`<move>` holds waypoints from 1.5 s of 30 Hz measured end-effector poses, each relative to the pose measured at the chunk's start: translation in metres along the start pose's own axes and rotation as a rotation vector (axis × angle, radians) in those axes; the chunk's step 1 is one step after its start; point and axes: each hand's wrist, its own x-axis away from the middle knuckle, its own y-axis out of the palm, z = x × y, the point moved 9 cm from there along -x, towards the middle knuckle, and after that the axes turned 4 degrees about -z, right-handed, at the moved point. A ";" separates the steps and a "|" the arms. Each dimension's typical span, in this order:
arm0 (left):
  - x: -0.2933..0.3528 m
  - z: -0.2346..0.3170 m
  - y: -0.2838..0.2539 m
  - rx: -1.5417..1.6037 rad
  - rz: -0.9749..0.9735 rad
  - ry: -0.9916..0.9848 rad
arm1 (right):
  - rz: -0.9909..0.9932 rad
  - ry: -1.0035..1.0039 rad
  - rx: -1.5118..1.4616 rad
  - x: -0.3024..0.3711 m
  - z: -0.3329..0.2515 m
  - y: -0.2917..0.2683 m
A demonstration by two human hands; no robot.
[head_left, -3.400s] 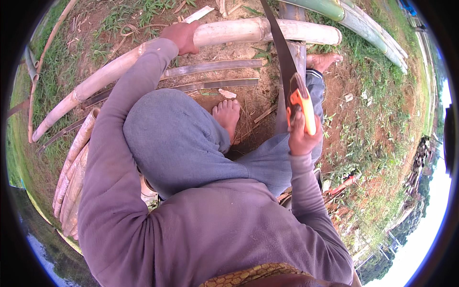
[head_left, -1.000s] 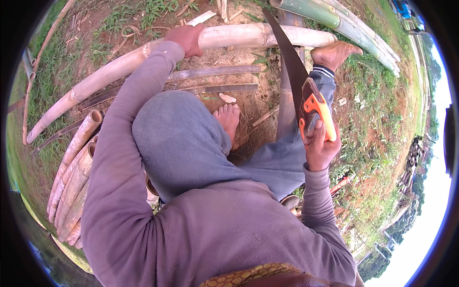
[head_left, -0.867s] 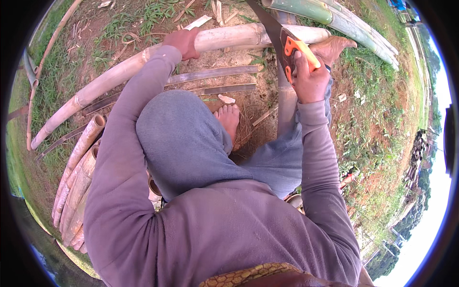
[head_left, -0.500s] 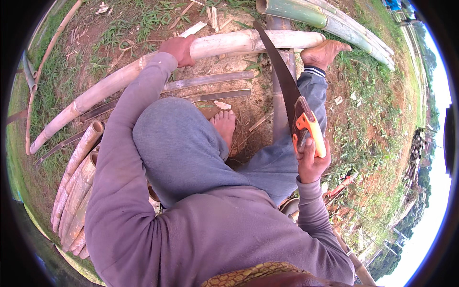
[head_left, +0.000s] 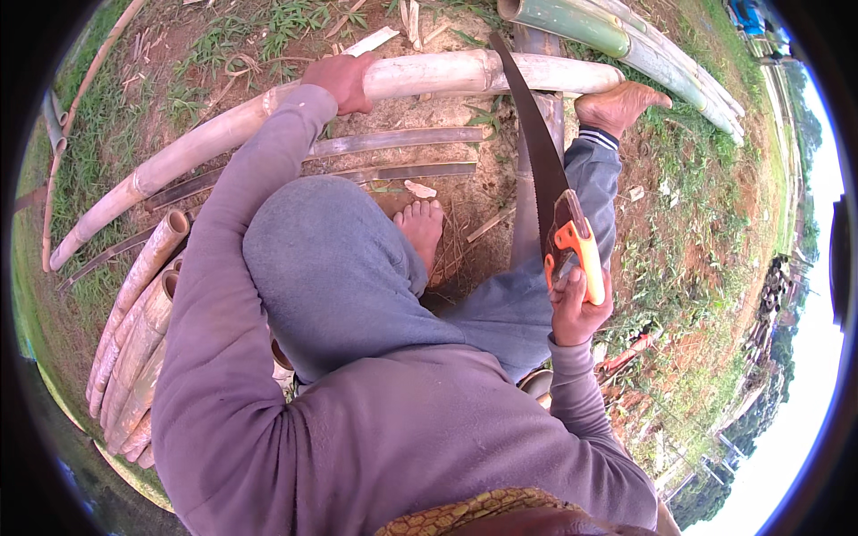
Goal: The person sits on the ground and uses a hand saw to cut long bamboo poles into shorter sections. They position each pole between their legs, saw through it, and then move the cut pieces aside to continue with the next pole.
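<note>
A long pale bamboo pole [head_left: 420,77] lies across in front of me, its right part over a darker support pole [head_left: 525,188]. My left hand [head_left: 341,82] is wrapped round the pole from above, left of its middle. My bare right foot [head_left: 617,107] rests against the pole's right end. In my right hand [head_left: 581,304] is a handsaw [head_left: 542,147], gripped by its orange handle with the toothed edge facing left. Its long dark blade points away from me, and the tip reaches across the pole close to a node. Whether the teeth touch the bamboo I cannot tell.
Split bamboo strips [head_left: 402,138] lie between the pole and my left foot [head_left: 420,223]. Cut bamboo lengths [head_left: 143,330] are stacked at my left. Thick green bamboo poles [head_left: 617,40] lie at the far right. Wood chips and grass cover the soil.
The view has shifted slightly. My left hand keeps its hold on the pole, and my right hand with the saw has drawn back a little toward me.
</note>
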 end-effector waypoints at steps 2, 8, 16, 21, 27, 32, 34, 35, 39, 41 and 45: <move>-0.002 -0.004 0.001 -0.045 0.029 -0.014 | -0.034 -0.057 0.002 -0.025 -0.005 0.018; -0.001 0.012 -0.015 -0.027 0.055 0.011 | 0.019 -0.112 0.130 -0.189 0.002 0.096; 0.004 -0.007 -0.002 -0.020 0.017 0.005 | 0.015 -0.015 -0.061 0.005 0.000 0.013; -0.010 0.024 -0.008 -0.062 0.115 0.042 | 0.095 -0.130 -0.043 -0.146 0.016 0.075; 0.004 0.006 -0.011 0.038 0.126 -0.008 | -0.005 -0.070 0.255 -0.151 0.001 0.098; 0.002 0.018 -0.010 0.044 0.083 0.022 | 0.005 -0.098 0.207 -0.031 -0.008 0.018; 0.001 0.020 -0.008 0.028 0.102 0.024 | 0.014 -0.122 0.199 -0.010 -0.017 0.010; -0.002 0.023 -0.004 0.001 0.111 -0.006 | 0.018 -0.131 0.216 -0.032 -0.011 0.017; -0.001 0.028 -0.005 -0.007 0.121 0.003 | 0.024 -0.118 0.274 -0.157 -0.002 0.073; -0.003 0.018 -0.015 0.022 0.110 0.034 | 0.032 -0.093 0.295 -0.178 -0.004 0.092; -0.002 0.004 -0.006 -0.028 0.109 0.006 | 0.040 -0.064 0.204 -0.094 -0.013 0.061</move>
